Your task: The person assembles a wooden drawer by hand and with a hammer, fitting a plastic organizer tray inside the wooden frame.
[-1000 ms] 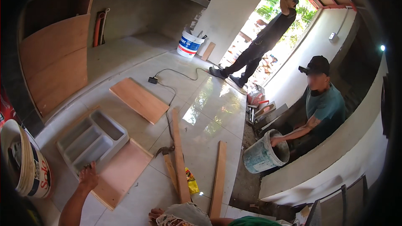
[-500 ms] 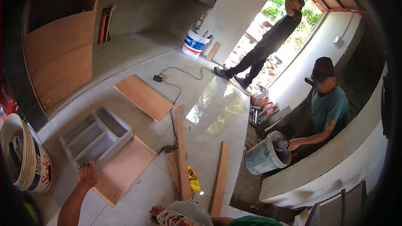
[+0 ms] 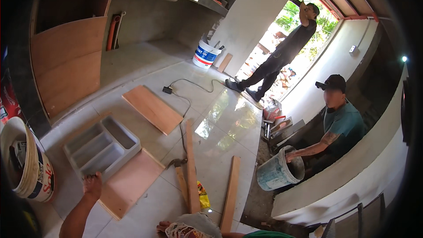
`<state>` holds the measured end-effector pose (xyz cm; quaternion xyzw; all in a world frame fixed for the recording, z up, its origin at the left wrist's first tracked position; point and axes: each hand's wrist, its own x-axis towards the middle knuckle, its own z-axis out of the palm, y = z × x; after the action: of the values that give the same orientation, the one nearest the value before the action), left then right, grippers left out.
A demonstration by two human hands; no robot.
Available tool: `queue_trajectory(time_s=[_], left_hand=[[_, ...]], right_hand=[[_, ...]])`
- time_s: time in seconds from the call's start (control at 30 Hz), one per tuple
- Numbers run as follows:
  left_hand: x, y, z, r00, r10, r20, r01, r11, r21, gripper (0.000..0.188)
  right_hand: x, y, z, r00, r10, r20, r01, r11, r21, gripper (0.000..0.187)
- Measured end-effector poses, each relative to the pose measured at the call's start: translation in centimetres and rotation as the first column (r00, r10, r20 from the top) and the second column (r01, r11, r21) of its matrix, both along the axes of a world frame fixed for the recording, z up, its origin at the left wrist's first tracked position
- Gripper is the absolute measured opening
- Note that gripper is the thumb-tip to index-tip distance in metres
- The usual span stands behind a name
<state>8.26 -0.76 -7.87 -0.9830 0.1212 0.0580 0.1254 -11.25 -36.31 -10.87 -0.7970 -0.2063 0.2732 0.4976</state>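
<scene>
A grey cutlery tray (image 3: 103, 143) with several long compartments lies on wooden board pieces on the tiled floor. My left hand (image 3: 92, 186) grips its near rim, the fingers curled over the edge. Under the tray's right side a pinkish plywood board (image 3: 131, 184) sticks out, edged with a light wooden strip. My right hand does not show clearly; only a bit of bare skin appears at the lower edge, beside my ripped jeans (image 3: 200, 225). A hammer (image 3: 178, 164) lies right of the board, partly behind a long wooden strip (image 3: 192, 172).
Another strip (image 3: 231, 194), a yellow packet (image 3: 203, 196), a loose board (image 3: 152, 109) and a cable with a black socket box (image 3: 167, 90) lie around. A bucket (image 3: 33, 167) stands left. Right, a co-worker (image 3: 341, 110) reaches into a bucket (image 3: 277, 172); another person (image 3: 286, 46) stands in the doorway.
My left hand stays at the tray's near rim; the tray looks much the same. The co-worker at right has lifted their head and moved an arm over the bucket.
</scene>
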Motion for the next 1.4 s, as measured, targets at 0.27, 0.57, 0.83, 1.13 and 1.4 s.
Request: queue_trajectory(time_s=[0.27,0.57,0.83,1.13,1.4], left_hand=[[0.1,-0.1,0.9,0.997,0.036,-0.070,-0.043,0.994,-0.096,0.054],[-2.7,1.6,5.6,0.963,0.084,-0.258,-0.168,0.931,-0.324,0.077],[-8.1,4.3,3.3,0.926,0.276,-0.258,-0.378,0.694,-0.613,0.130],[-7.9,0.6,5.8,0.869,0.237,-0.435,-0.475,0.647,-0.596,0.152],[-6.8,3.4,2.2,0.981,0.166,-0.104,-0.189,0.663,-0.725,0.102]], right_hand=[[0.2,0.2,0.3,1.000,-0.004,0.008,0.004,1.000,-0.009,0.013],[0.2,0.0,0.2,1.000,0.010,0.000,-0.010,1.000,-0.002,0.010],[0.0,0.4,0.6,1.000,0.011,-0.021,-0.011,1.000,0.021,0.008],[-1.0,1.0,-0.8,1.000,0.017,-0.008,-0.017,0.999,0.042,0.005],[10.7,-2.3,1.1,0.915,-0.375,0.150,0.369,0.927,0.069,0.006]])
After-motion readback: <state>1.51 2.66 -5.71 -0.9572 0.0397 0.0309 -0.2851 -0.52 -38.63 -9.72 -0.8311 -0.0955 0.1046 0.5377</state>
